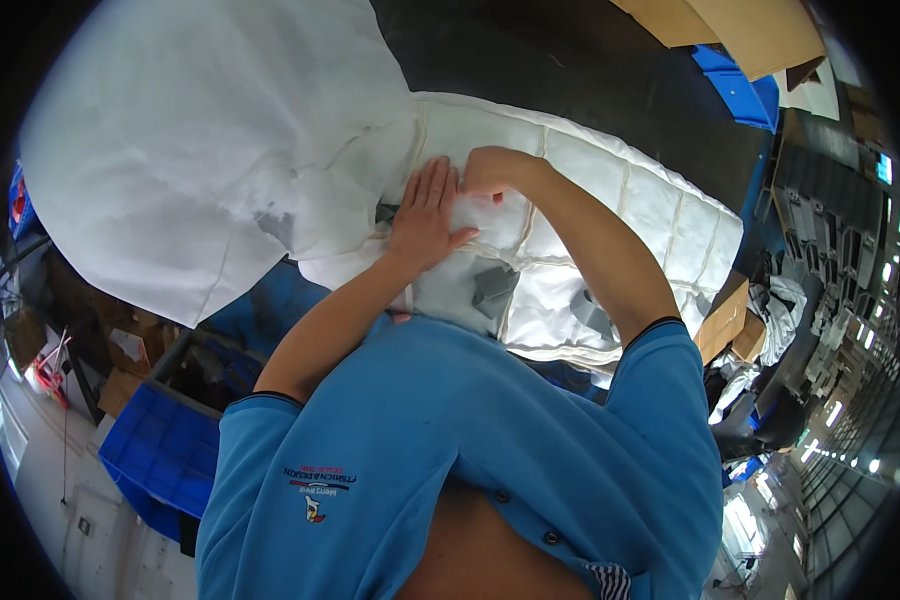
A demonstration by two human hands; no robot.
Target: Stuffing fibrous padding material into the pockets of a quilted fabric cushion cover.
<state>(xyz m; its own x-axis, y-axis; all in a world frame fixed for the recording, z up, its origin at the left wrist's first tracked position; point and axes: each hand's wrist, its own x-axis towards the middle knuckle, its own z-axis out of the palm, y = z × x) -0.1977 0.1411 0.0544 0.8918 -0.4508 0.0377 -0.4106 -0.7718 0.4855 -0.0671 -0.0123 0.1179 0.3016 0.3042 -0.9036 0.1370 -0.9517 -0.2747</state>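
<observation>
A white quilted cloth [650,195] with stitched seams lies across the dark table in front of me. My left hand [425,215] rests flat on it, fingers stretched forward and together. Just to its right, my right hand [495,172] is closed, its fingers curled down against the cloth; whatever they grip is hidden. A tiny red spot shows under those fingers, too small to name. Grey patches [495,290] show on the cloth nearer my body. A large plain white fabric [220,130] spreads over the left side, beside the quilted piece.
The dark tabletop [530,55] shows beyond the cloth. A blue crate [160,450] stands at lower left, near cardboard boxes [130,350]. At the far right corner are a cardboard box [745,30] and a blue bin [745,90]. More cardboard [723,322] sits at right.
</observation>
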